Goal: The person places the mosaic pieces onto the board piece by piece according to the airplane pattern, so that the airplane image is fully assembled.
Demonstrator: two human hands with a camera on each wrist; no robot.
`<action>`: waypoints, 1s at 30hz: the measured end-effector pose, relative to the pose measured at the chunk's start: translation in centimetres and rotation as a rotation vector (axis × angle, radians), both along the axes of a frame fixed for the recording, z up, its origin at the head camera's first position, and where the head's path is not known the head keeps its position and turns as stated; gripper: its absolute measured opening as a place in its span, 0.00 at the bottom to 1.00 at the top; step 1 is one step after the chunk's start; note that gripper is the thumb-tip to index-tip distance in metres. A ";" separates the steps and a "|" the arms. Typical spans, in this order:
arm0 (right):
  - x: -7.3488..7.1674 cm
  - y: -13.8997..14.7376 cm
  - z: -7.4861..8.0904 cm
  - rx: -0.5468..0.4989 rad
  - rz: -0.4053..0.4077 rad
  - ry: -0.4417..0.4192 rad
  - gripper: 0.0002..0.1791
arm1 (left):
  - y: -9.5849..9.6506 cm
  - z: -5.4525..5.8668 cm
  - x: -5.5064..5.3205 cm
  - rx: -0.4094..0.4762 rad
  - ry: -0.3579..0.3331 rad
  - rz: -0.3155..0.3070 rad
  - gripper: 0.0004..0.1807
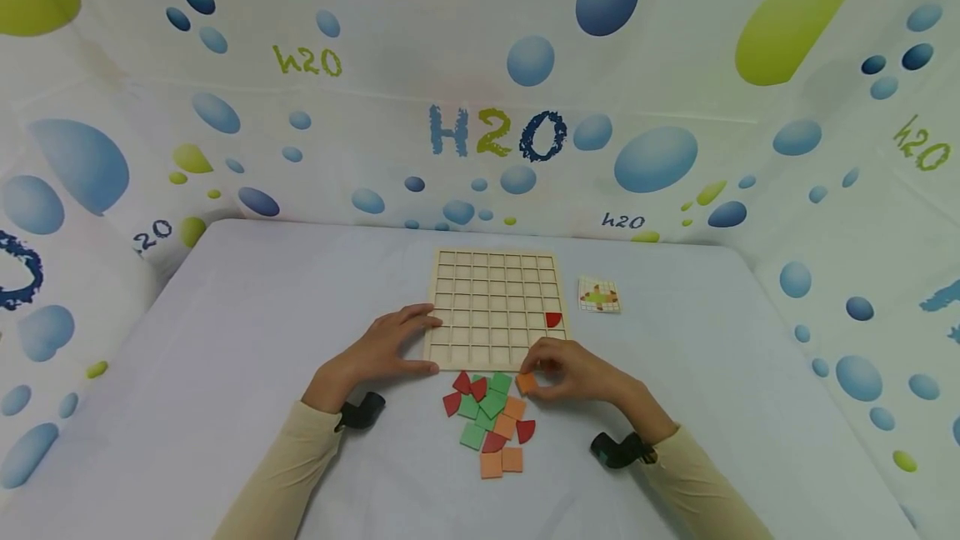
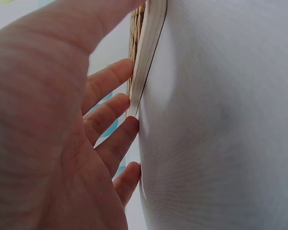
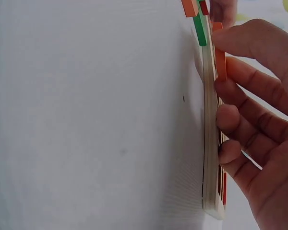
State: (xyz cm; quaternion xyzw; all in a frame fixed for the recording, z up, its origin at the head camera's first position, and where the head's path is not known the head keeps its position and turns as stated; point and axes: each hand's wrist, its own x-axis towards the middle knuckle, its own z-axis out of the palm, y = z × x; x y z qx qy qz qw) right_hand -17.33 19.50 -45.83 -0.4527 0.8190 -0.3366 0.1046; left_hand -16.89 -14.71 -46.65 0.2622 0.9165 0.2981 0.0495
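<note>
Orange square tile [image 1: 526, 383] is pinched between the thumb and fingers of the right hand [image 1: 576, 369], at the near edge of the gridded board [image 1: 490, 304], right of its middle; whether the rim is touched cannot be told. No long axis is offered by a square, but its thin side is shown in the right wrist view, roughly parallel to the board. From these fingers the cells lie directly ahead, and the red quarter-round tile [image 1: 553, 320] is seated ahead and slightly to the right, nearer this hand than the other. Nothing is grasped by the left hand [image 1: 378, 348]; its fingers are extended at the board's left side. Loose tiles [image 1: 492, 403] are clustered on the surface [image 1: 300, 290], mostly left of the pinched one.
</note>
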 end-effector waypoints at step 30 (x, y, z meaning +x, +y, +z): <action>-1.8 1.4 -0.2 -0.075 -0.037 0.070 0.14 | -0.1 -0.2 0.0 -0.003 -0.002 0.006 0.36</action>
